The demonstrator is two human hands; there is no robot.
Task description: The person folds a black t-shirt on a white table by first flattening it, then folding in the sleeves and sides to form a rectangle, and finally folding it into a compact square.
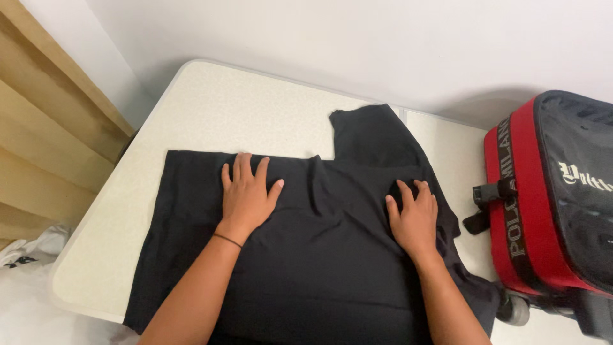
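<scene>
While I am looking down from the head camera, I am seeing pale wooden slats [45, 121] running along the far left edge, with a crumpled white bag [29, 249] lying below them on the floor. Next to these, a cream speckled table [217, 105] is carrying a black garment [319, 255], which is lying flat across most of the tabletop and hanging slightly over the near edge. My left hand [246, 195] is resting palm down on the upper left part of the cloth, its fingers spread and lying flat, with a thin dark band [228, 240] sitting around the wrist. A sleeve [370, 134] of the garment is sticking up towards the wall. My right hand [414, 217] is pressing on the right part of the cloth, fingers bent a little and bunching the fabric; I cannot tell whether it is pinching a fold. At the far right, a red and black suitcase [555, 191] is standing just beside the table.
</scene>
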